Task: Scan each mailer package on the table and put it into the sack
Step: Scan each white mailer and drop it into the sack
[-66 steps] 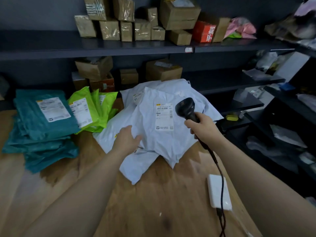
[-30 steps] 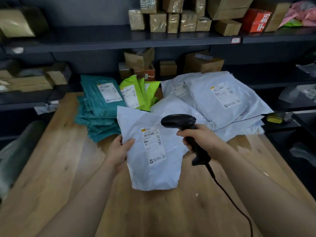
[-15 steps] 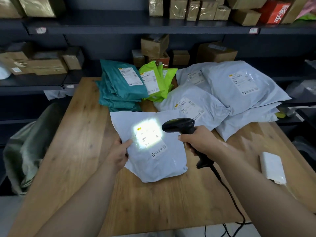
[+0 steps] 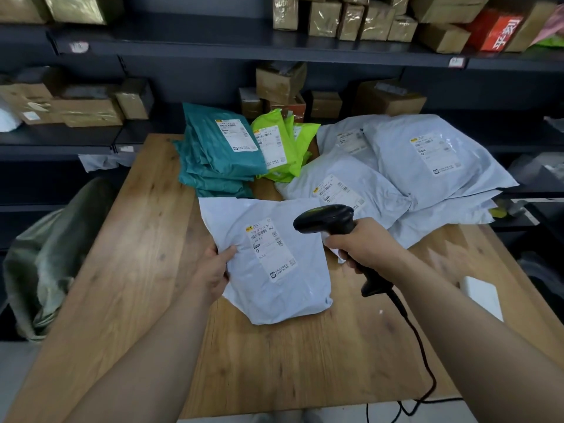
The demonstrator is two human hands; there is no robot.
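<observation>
left hand [image 4: 213, 271]: i see it gripping the white mailer [image 4: 274, 264] by its left edge
right hand [image 4: 364, 242]: clenched round the scanner [image 4: 328, 219], aimed at the label [image 4: 270, 248]

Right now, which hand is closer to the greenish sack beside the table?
Left. The left hand grips the white mailer at its left edge, toward the sack; the right hand holds the scanner across the mailer, farther away.

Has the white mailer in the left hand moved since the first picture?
Yes. The white mailer was on the white pile; now it is off it, nearer the person, over the wooden table.
</observation>
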